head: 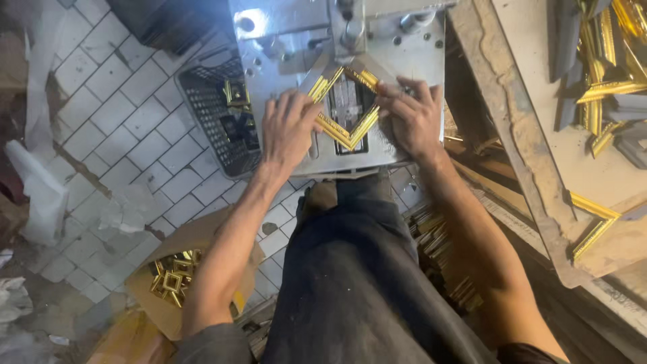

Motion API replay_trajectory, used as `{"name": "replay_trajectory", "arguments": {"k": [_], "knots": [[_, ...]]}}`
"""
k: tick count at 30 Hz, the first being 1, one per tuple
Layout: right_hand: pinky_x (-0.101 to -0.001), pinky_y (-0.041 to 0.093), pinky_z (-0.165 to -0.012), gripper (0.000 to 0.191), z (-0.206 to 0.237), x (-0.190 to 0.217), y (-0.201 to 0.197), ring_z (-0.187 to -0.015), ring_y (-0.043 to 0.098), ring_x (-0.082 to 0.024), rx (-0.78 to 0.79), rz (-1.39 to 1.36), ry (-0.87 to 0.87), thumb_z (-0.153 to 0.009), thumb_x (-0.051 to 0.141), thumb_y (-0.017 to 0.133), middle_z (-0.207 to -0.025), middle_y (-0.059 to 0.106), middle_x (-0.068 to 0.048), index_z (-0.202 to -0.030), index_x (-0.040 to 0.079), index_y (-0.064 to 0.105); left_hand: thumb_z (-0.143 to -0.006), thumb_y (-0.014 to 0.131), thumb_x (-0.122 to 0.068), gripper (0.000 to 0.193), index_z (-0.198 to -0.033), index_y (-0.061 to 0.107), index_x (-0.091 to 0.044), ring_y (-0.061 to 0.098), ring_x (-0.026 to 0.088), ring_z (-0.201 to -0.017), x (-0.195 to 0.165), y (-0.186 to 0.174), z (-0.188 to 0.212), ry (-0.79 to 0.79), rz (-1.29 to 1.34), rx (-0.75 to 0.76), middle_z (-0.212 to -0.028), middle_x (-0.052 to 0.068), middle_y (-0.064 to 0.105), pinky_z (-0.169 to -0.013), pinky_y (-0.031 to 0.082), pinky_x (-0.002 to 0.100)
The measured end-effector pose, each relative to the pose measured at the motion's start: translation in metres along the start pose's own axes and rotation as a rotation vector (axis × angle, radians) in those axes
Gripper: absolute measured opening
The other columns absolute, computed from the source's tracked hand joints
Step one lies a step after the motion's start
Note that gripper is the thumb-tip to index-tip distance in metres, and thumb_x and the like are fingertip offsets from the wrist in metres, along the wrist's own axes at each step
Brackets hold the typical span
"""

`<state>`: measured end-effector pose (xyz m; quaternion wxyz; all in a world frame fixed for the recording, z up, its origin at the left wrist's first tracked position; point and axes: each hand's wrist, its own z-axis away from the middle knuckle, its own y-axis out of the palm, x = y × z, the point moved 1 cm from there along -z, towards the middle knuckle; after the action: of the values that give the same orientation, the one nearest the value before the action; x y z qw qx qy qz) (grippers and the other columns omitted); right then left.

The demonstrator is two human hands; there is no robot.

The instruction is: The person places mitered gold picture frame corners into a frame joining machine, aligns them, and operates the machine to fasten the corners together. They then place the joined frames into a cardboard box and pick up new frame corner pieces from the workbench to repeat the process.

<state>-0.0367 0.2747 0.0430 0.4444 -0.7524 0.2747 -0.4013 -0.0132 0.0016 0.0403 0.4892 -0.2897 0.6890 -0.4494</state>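
Note:
A small gold picture frame [346, 135] lies turned like a diamond on the metal machine table [283, 61]. My left hand [288, 128] presses flat on the frame's left side, fingers spread over the gold moulding. On the right side my right hand [410, 114] grips the frame's upper right edge, fingers curled over it. A vertical metal post of the machine [352, 30] stands just above the frame's top corner. My dark trousers [357, 269] fill the lower middle.
A dark plastic basket [212, 114] with small frames stands left of the machine. A cardboard box [202, 239] of gold frames sits on the tiled floor [114, 101]. Gold moulding pieces [606, 74] lie on a wooden bench at right. More strips [441, 249] are stacked below.

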Motion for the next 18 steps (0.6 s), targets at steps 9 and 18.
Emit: {"name": "replay_trajectory", "arguments": {"k": [9, 18], "knots": [[-0.0466, 0.036, -0.101, 0.028, -0.001, 0.005, -0.015, -0.122, 0.054, -0.030, 0.004, -0.177, 0.040, -0.101, 0.026, 0.064, -0.130, 0.072, -0.001, -0.122, 0.009, 0.070, -0.078, 0.074, -0.013, 0.040, -0.115, 0.061, -0.009, 0.037, 0.033, -0.143, -0.007, -0.043, 0.192, -0.549, -0.217, 0.006, -0.135, 0.016, 0.049, -0.102, 0.030, 0.058], [-0.0498, 0.033, -0.098, 0.020, 0.017, -0.006, -0.027, -0.118, 0.054, -0.029, -0.253, 0.035, -0.038, -0.085, 0.018, 0.075, -0.121, 0.074, -0.003, -0.104, 0.014, 0.072, -0.091, 0.075, -0.020, 0.067, -0.151, 0.049, -0.009, 0.047, 0.046, -0.135, 0.074, -0.014, 0.150, -0.587, 0.045, -0.175, -0.146, 0.020, 0.057, -0.104, 0.034, 0.066]]}}
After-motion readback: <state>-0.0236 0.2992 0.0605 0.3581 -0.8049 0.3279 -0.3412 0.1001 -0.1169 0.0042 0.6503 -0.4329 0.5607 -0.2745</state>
